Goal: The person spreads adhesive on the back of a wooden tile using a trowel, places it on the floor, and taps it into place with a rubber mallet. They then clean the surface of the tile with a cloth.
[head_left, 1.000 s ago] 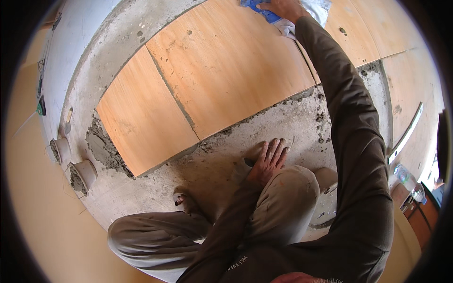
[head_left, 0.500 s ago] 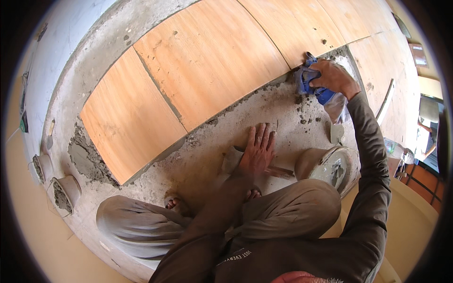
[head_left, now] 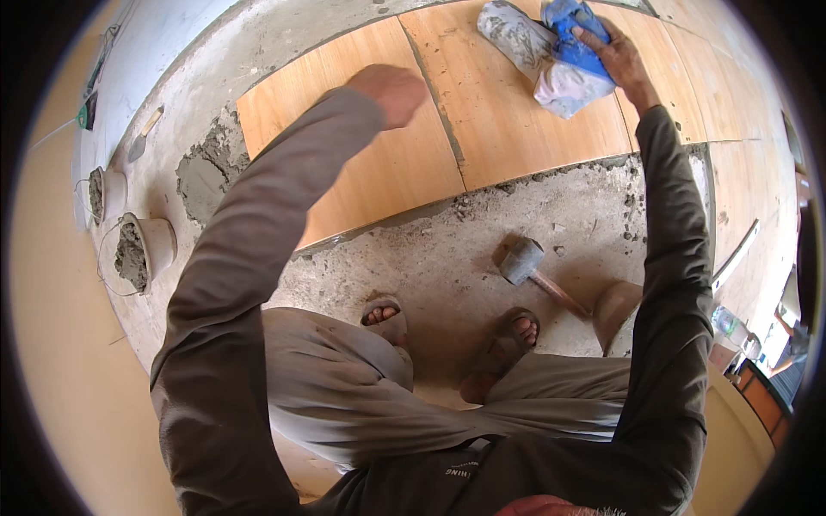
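Observation:
My right hand (head_left: 613, 58) grips a crumpled blue and whitish rag (head_left: 578, 45) against the wood-look tiles at the far side; its pale parts are smeared with grey. My left hand (head_left: 389, 93) hangs over the tile (head_left: 379, 163) left of the middle, blurred, with its fingers hidden. A joint runs between that tile and the larger tile (head_left: 508, 129) on its right. In front of the tiles, a rubber mallet (head_left: 522, 260) lies on the rough floor near my feet, its wooden handle pointing to the lower right.
Two buckets of grey mortar (head_left: 155, 249) (head_left: 105, 193) stand at the left. Wet mortar (head_left: 206, 172) is spread beside the left tile, with a trowel (head_left: 146, 133) farther out. Another bucket (head_left: 618, 314) sits by my right knee. A pale straight strip (head_left: 736, 254) lies on tiles at the right.
My left hand has risen from beside the mallet and swung out over the left tile. My right hand has carried the rag from the tiles' near edge farther away onto them. The view has shifted.

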A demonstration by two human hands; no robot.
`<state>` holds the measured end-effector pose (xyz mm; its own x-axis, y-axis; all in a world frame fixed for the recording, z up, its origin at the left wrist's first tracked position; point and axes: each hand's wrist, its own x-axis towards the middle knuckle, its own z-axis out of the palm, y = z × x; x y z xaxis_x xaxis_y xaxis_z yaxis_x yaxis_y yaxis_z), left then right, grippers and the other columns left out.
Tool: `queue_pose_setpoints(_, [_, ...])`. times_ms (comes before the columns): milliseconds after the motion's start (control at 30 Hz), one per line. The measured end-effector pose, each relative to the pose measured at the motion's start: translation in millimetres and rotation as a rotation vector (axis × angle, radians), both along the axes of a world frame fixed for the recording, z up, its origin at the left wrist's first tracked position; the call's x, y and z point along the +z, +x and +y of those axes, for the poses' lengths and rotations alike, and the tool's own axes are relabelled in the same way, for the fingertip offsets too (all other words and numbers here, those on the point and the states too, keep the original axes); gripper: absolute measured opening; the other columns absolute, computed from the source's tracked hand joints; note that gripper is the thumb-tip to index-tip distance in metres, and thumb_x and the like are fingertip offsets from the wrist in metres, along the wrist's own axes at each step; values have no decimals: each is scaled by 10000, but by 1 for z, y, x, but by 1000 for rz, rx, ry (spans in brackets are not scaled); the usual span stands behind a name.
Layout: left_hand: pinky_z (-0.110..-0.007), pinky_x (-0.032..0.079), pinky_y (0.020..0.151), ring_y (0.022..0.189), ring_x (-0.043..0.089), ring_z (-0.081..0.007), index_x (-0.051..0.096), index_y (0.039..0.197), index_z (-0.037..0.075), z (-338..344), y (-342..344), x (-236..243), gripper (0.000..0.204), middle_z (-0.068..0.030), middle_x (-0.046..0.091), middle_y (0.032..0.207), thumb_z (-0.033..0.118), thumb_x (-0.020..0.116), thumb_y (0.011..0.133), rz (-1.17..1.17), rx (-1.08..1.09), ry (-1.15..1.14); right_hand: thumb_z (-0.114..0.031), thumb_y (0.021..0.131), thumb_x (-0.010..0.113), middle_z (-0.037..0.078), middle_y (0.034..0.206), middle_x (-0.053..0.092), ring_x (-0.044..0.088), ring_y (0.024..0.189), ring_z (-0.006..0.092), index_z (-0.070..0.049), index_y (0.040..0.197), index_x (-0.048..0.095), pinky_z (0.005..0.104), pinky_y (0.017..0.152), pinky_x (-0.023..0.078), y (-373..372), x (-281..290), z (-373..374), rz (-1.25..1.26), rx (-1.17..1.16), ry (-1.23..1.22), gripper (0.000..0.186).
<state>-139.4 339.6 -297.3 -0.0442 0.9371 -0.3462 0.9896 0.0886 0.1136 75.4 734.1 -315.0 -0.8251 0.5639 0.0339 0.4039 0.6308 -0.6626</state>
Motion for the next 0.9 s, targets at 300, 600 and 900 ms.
queue_pose_setpoints(300, [-508, 225, 1251, 1562, 166, -410, 110, 1652, 198, -153, -14, -66, 1325, -250, 103, 1693, 464, 921, 639, 42, 545, -197, -733, 726, 773, 342, 1469, 414, 418, 1349, 576, -250, 1542, 461, 616, 1099, 392, -4, -92, -107, -168, -251, 405, 998])
queue_pose_setpoints(600, [-522, 219, 1247, 1537, 206, -456, 111, 1648, 199, -158, -15, -74, 1366, -255, 124, 1681, 451, 948, 598, 77, 546, -188, -234, 850, 736, 211, 1252, 649, 662, 1112, 368, -163, 1362, 616, 473, 970, 523, -208, -72, -173, 276, 353, 474, 530])
queue_pose_setpoints(900, [-594, 227, 1225, 1527, 226, -469, 130, 1649, 218, -157, -16, -86, 1340, -233, 121, 1684, 439, 951, 614, 68, 541, -156, -280, 790, 702, 225, 1200, 702, 660, 1165, 346, -107, 1329, 646, 486, 1047, 485, -208, -131, -186, 203, 587, 643, 569])
